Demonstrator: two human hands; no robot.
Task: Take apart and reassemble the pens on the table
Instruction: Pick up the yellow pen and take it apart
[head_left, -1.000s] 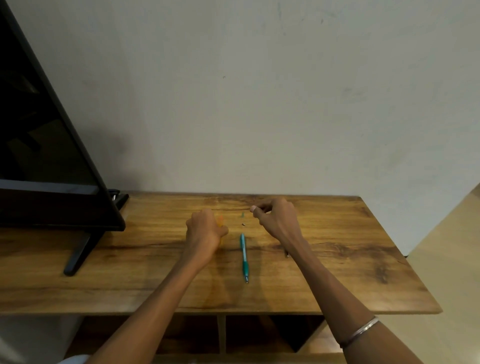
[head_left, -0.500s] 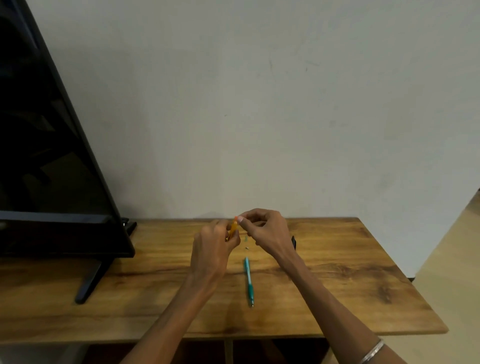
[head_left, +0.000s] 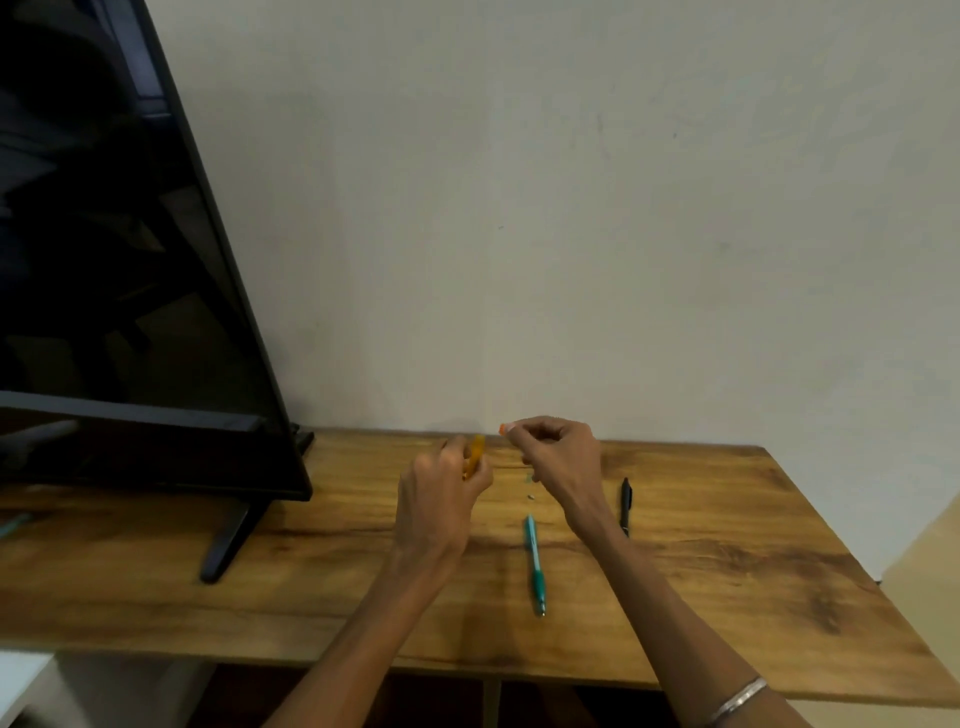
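Centrally in the frame, the left hand (head_left: 441, 499) grips the orange pen barrel (head_left: 474, 456); the right hand (head_left: 558, 457) pinches a small orange piece (head_left: 503, 428). Below them, a teal pen (head_left: 535, 564) and black pen (head_left: 625, 505) lie on the table (head_left: 727, 571).

An orange pen barrel (head_left: 474, 456) is gripped in the left hand (head_left: 441, 499), its upper end tilted up past the curled fingers (head_left: 480, 475). A small orange piece (head_left: 503, 428) is pinched at the fingertips (head_left: 511, 427) of the right hand (head_left: 558, 457), just apart from the barrel. A teal pen (head_left: 535, 564) is laid flat on the table (head_left: 727, 571), below and between both hands. A black pen (head_left: 626, 506) is laid just right of the right wrist. Tiny parts (head_left: 530, 496) are seen under the right fingers.
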